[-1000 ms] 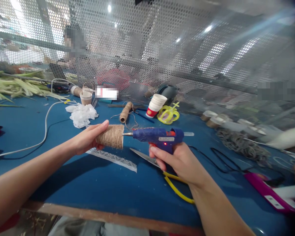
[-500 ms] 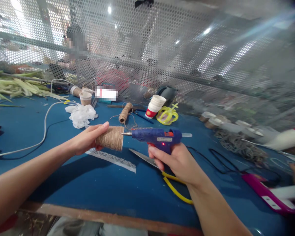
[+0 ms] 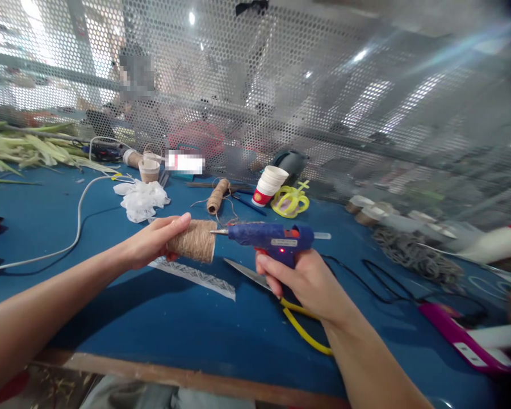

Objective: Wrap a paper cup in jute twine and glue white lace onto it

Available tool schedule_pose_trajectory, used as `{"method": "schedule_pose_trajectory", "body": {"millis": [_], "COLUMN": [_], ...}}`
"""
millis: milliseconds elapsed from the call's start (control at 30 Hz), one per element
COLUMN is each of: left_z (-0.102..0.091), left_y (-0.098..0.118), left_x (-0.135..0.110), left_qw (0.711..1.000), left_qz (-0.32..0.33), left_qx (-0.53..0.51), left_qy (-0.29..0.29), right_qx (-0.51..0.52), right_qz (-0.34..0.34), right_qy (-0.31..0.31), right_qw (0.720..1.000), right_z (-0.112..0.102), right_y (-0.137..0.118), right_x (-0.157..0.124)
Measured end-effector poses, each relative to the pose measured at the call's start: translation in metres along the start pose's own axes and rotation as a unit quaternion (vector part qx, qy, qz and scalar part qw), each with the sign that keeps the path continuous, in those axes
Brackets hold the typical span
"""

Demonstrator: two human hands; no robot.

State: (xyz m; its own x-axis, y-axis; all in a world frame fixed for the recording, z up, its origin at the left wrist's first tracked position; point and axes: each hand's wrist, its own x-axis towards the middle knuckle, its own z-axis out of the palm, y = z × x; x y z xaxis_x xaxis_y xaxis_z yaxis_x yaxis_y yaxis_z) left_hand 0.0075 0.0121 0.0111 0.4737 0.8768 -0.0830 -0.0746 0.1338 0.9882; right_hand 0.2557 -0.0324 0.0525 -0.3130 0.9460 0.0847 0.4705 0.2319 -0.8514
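My left hand [image 3: 159, 241] is closed round a twine-wrapped paper cup [image 3: 196, 241], held sideways above the table with its white rim facing right. A blue hot glue gun [image 3: 259, 234] is gripped in my right hand [image 3: 300, 278], its red light lit and a clear glue stick poking out the back. The gun's metal nozzle meets or nearly meets the twine by the rim; I cannot tell whether they touch. Below lies a strip of white lace [image 3: 196, 279]. Scissors with yellow handles [image 3: 304, 329] rest partly under my right hand and wrist.
Behind stand a ball of twine [image 3: 218, 196], stacked paper cups [image 3: 269, 186], a yellow crown-shaped piece [image 3: 290, 201] and crumpled white lace [image 3: 141, 199]. A purple power strip [image 3: 460, 335], black cord and grey rope [image 3: 417, 255] lie right. A perforated metal screen [image 3: 221, 74] closes the back.
Almost nothing differs. The cup in my left hand has shifted very slightly, while the glue gun's nozzle stays by its rim.
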Motion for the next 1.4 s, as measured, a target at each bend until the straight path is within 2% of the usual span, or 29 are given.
{"method": "schedule_pose_trajectory", "body": {"millis": [167,367,567,767,1067,1233,1400], "left_z": [-0.0002,-0.0001,-0.0015,-0.0018,-0.0006,-0.0013,-0.0024], "left_y": [0.0000,0.0001,-0.0021,-0.0023,-0.0008,-0.0010,-0.0016], "left_x": [0.0002,-0.0002,0.0012,0.0015,0.0015,0.0019,0.0022], "left_qw": [1.000,1.000,1.000,1.000,0.997,0.996,0.996], "left_qz": [0.000,0.010,0.008,0.011,-0.038,-0.049,-0.044], "left_qx": [0.003,0.013,0.009,0.006,-0.053,-0.072,-0.067], "left_qy": [0.002,-0.003,0.007,0.005,-0.033,-0.030,-0.038], "right_qx": [0.001,0.001,-0.010,-0.024,-0.027,-0.029,-0.007], "right_qz": [0.012,-0.001,0.012,-0.006,-0.013,-0.001,-0.007], "right_qy": [-0.024,-0.002,-0.023,0.009,-0.021,-0.034,-0.019], "right_qw": [1.000,1.000,1.000,1.000,0.999,0.999,1.000], "right_z": [-0.0002,0.0006,-0.0006,-0.0002,0.0009,-0.0004,-0.0010], "right_y": [-0.0017,-0.0007,-0.0027,-0.0010,0.0036,0.0007,-0.0012], "right_x": [-0.0009,-0.0005,-0.0030,-0.0021,-0.0024,-0.0037,-0.0017]}}
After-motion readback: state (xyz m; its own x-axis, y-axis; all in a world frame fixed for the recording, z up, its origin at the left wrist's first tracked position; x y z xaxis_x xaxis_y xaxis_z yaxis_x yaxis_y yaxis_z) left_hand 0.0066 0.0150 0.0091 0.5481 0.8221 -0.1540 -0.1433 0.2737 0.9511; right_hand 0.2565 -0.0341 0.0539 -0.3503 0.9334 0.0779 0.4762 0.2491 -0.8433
